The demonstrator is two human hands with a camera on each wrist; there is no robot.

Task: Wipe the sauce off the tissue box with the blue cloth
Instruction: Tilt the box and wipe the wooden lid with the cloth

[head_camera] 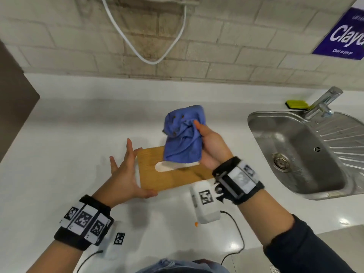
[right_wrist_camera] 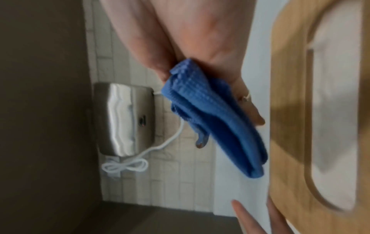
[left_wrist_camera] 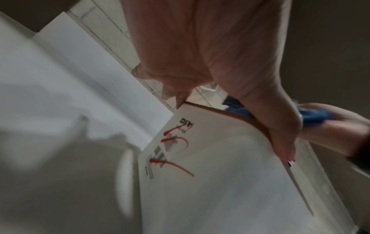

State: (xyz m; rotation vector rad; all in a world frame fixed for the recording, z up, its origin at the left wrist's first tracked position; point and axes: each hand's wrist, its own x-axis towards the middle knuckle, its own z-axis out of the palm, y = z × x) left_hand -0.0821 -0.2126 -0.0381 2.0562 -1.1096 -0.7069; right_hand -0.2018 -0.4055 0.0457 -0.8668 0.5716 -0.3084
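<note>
The tissue box [head_camera: 177, 178] has a wooden top with an oval slot and white sides, and stands on the white counter. Red sauce streaks [left_wrist_camera: 172, 152] cross the white end face in the left wrist view. My left hand [head_camera: 132, 172] spans that left end with straight fingers, thumb at the near corner. My right hand [head_camera: 206, 142] grips the crumpled blue cloth [head_camera: 183, 136] above the box's far right part, thumb on top. Brown spots mark the cloth. In the right wrist view the blue cloth [right_wrist_camera: 216, 123] hangs beside the wooden lid [right_wrist_camera: 290, 110].
A steel sink [head_camera: 295, 154] with a faucet [head_camera: 323, 103] and a yellow-green sponge [head_camera: 297, 104] lies to the right. A white tagged device [head_camera: 206, 205] with a cable sits just in front of the box. A hand dryer [right_wrist_camera: 124, 120] hangs on the tiled wall.
</note>
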